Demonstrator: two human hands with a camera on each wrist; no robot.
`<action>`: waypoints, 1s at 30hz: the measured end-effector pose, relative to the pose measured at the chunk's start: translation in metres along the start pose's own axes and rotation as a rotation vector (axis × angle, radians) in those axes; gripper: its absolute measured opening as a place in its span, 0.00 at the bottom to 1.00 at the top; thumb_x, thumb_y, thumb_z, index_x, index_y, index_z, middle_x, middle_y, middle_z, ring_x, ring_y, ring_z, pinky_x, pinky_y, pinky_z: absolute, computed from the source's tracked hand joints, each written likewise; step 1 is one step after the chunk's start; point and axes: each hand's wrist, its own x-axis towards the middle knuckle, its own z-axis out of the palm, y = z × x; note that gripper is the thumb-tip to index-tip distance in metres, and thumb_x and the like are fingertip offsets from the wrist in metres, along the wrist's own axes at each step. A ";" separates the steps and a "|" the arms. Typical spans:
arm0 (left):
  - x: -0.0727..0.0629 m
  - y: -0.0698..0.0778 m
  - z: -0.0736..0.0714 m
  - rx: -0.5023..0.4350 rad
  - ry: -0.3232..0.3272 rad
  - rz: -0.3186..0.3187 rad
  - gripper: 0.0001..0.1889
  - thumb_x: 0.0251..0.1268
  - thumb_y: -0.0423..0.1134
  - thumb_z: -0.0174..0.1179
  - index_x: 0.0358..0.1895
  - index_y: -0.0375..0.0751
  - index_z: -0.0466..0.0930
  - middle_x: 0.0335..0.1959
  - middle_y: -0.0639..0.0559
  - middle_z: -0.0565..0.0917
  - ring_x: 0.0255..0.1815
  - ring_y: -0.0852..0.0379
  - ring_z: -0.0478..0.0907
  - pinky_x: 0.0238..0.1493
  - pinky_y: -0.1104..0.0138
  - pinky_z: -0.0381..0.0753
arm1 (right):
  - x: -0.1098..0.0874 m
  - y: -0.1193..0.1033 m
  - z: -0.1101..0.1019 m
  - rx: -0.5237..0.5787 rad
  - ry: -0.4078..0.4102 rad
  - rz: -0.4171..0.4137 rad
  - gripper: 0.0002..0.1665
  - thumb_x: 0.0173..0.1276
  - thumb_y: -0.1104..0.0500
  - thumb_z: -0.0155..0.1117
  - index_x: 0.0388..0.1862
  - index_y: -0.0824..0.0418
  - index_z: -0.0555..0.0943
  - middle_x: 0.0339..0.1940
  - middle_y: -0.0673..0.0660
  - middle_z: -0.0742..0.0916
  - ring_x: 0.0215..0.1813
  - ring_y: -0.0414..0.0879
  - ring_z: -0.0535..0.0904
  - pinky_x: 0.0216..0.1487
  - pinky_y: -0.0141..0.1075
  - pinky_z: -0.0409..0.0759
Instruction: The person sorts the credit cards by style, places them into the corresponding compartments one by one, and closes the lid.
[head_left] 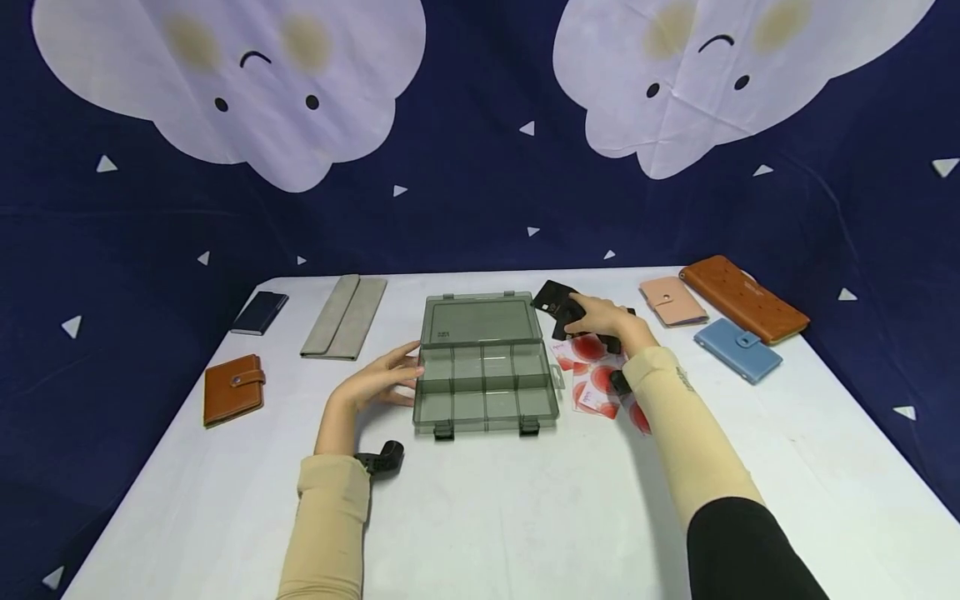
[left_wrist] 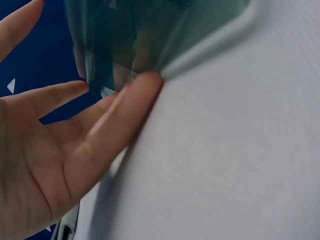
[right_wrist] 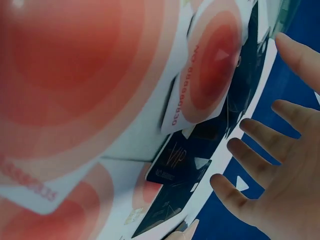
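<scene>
A clear grey-green plastic organizer box [head_left: 480,323] with several compartments lies in the middle of the table, its two black latches on the near side. My left hand [head_left: 381,382] is at the box's left side, fingers extended and the thumb touching its edge, as the left wrist view also shows. Over a loose pile of black cards [head_left: 553,297] right of the box hovers my right hand [head_left: 606,318], its fingers spread with nothing between them. Red-and-white cards [head_left: 597,387] overlap just nearer. One black card [right_wrist: 175,155] reads "VIP" in the right wrist view.
At the left lie a brown wallet [head_left: 232,390], a dark card holder [head_left: 259,312] and a grey folding case [head_left: 345,318]. At the right are a pink wallet [head_left: 671,302], a long brown wallet [head_left: 742,298] and a blue wallet [head_left: 735,350]. A dark blue cloth hangs behind.
</scene>
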 end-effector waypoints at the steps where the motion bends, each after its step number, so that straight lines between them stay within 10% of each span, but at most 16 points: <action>1: 0.000 -0.002 -0.001 -0.011 -0.013 0.008 0.42 0.63 0.38 0.57 0.74 0.47 0.39 0.71 0.34 0.47 0.53 0.43 0.71 0.49 0.55 0.79 | 0.001 -0.001 0.000 -0.007 -0.007 0.007 0.47 0.63 0.49 0.59 0.73 0.63 0.49 0.69 0.71 0.60 0.67 0.71 0.53 0.60 0.72 0.46; 20: 0.000 -0.014 -0.004 -0.088 -0.081 0.056 0.47 0.57 0.27 0.60 0.74 0.48 0.38 0.72 0.36 0.44 0.41 0.58 0.76 0.51 0.54 0.77 | 0.014 0.004 0.002 -0.037 0.098 0.060 0.48 0.50 0.51 0.72 0.67 0.66 0.63 0.59 0.73 0.65 0.60 0.68 0.58 0.57 0.66 0.56; 30: 0.001 -0.015 -0.006 -0.089 -0.077 0.067 0.47 0.57 0.26 0.59 0.74 0.46 0.38 0.71 0.34 0.44 0.41 0.59 0.76 0.51 0.54 0.78 | 0.017 0.010 0.003 0.384 0.279 -0.023 0.25 0.61 0.68 0.59 0.57 0.72 0.67 0.54 0.72 0.74 0.53 0.61 0.69 0.57 0.50 0.68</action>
